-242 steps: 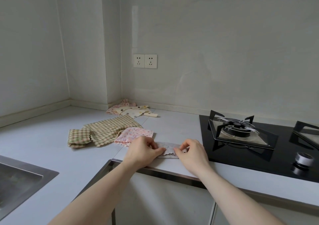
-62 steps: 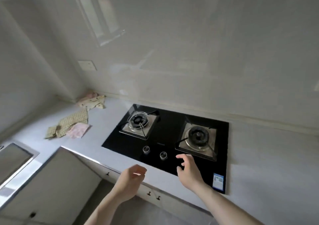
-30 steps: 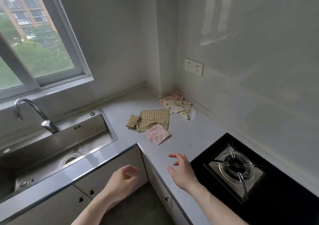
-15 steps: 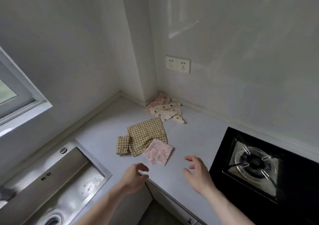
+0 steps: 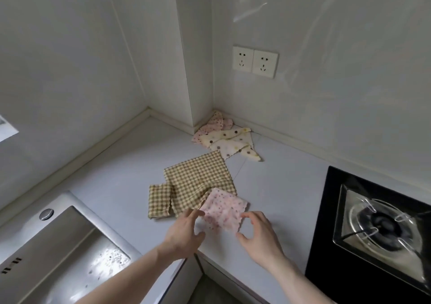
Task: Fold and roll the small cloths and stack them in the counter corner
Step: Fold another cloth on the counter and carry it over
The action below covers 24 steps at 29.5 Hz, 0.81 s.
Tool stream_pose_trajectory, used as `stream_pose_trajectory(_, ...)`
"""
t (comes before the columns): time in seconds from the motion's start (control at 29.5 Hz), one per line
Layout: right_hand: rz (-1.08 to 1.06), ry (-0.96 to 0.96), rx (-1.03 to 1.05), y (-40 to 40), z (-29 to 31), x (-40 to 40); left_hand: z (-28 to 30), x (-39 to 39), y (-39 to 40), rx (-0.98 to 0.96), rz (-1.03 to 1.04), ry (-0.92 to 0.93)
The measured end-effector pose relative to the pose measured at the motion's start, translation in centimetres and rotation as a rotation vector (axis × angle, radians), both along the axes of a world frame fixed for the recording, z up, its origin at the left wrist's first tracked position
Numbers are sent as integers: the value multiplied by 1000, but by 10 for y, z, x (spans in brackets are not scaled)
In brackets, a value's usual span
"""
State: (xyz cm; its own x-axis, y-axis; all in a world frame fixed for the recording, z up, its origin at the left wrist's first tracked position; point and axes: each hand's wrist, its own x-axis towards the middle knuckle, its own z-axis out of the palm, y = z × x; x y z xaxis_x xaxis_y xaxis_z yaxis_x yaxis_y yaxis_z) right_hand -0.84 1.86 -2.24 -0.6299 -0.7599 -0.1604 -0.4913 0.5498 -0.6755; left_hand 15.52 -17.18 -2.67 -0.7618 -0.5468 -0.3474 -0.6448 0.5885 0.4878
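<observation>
pink cloth [image 5: 223,209] flat on surface [image 5: 116,175], near front edge, far corner overlapping checked cloth [image 5: 198,182] | lies just ahead, between both hands | left hand [image 5: 184,232] fingertips touch its left edge, grip apart | right hand [image 5: 257,233] at right edge, grip apart, nothing clamped | left nearer

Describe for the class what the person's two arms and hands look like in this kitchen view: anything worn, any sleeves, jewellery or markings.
Both forearms enter from the bottom edge and are bare: no sleeve shows as far as the frame reaches. The left hand and the right hand wear no gloves, and no rings, watch, bracelet or markings can be seen on the fingers or wrists. The nails look short and unpainted, though fine detail is blurred.
</observation>
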Motion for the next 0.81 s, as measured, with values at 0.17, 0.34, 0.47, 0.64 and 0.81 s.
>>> stream_pose_trajectory(0.17,-46,263,-145,-16,-77,4,-59,0,6,-212,16,289)
stream_pose_trajectory(0.34,-64,473,-262,-19,-98,8,-75,6,8,-275,-31,497)
stream_pose_trajectory(0.47,-59,461,-375,-16,-106,10,-82,7,8,-284,-62,556)
stream_pose_trajectory(0.64,-95,329,-539,-11,-110,9,-90,11,8,-196,26,702)
stream_pose_trajectory(0.81,0,351,-544,-9,-102,20,-92,11,6,-154,72,772)
